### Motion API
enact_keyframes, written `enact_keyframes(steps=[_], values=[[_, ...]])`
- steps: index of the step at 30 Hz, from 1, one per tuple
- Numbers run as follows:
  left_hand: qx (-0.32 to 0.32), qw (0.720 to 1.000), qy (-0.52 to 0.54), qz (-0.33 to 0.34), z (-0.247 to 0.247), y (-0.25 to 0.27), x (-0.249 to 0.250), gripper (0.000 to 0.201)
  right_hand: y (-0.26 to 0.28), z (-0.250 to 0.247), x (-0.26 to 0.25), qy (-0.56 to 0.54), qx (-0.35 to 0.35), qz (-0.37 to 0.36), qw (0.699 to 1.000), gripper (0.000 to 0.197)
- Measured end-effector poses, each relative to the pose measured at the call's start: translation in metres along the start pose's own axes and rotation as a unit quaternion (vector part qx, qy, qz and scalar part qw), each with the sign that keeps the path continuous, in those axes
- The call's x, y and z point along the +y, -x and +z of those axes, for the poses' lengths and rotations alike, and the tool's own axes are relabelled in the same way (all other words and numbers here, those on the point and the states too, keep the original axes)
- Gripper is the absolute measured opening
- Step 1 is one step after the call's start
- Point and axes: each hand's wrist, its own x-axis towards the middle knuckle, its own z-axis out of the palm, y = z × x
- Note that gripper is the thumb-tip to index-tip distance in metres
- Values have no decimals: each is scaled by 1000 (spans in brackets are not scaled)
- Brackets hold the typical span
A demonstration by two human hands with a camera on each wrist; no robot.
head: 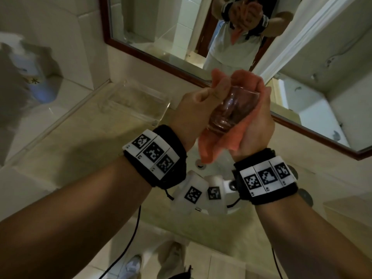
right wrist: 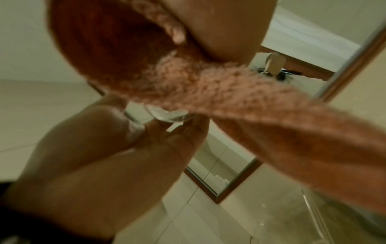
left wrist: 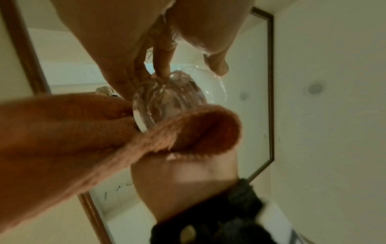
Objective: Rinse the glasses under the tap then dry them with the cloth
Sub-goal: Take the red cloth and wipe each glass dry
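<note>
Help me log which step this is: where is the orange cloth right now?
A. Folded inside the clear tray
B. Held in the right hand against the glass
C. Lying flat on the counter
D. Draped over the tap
B: in the head view the right hand cups the orange cloth under and behind the glass, while the left hand holds the glass by its rim.

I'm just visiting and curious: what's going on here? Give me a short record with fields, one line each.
Place: bathroom counter below a wood-framed mirror
Activity: drying a glass by hand
Glass: clear, held in mid-air between both hands
Cloth: orange, wrapped behind the glass
Left hand: grips the glass
Right hand: cups the cloth against the glass
Beneath the hands: a basin drain
</note>
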Motion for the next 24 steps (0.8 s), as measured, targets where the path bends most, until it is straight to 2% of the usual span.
enact_keyframes(steps=[2,4,6,9,11,13,15,17,19,20,21,24], values=[[17,997,-76,20,5,1,3,58,-4,2,-2,11,31,-14,999,51],[44,992,-115,38,11,3,4,58,-1,7,-4,-8,23,-40,999,54],[54,992,-107,25,16,5,4,56,1,7,-5,-62,-1,-55,997,54],[26,997,-76,-5,17,4,-1,46,1,6,-10,-150,-47,-41,987,47],[7,999,-50,-15,15,3,-3,59,2,3,-13,-213,-55,10,975,47],[-8,999,-30,-14,13,2,-5,65,7,-1,-11,-205,-70,12,976,58],[-29,1000,-5,-4,14,1,-6,66,17,-2,-12,-150,-85,9,985,75],[-38,999,9,-8,17,3,-3,70,24,-4,-11,-106,-61,8,992,89],[-45,999,-29,-1,16,3,1,78,24,-2,-14,-39,-31,-14,999,102],[-41,998,-49,8,15,4,2,74,21,-5,-12,-46,-17,-7,999,102],[-39,997,-60,13,15,3,3,65,16,-8,-9,-46,1,-14,999,94],[-38,993,-104,29,20,9,6,49,7,-19,-7,-30,4,-33,999,60]])
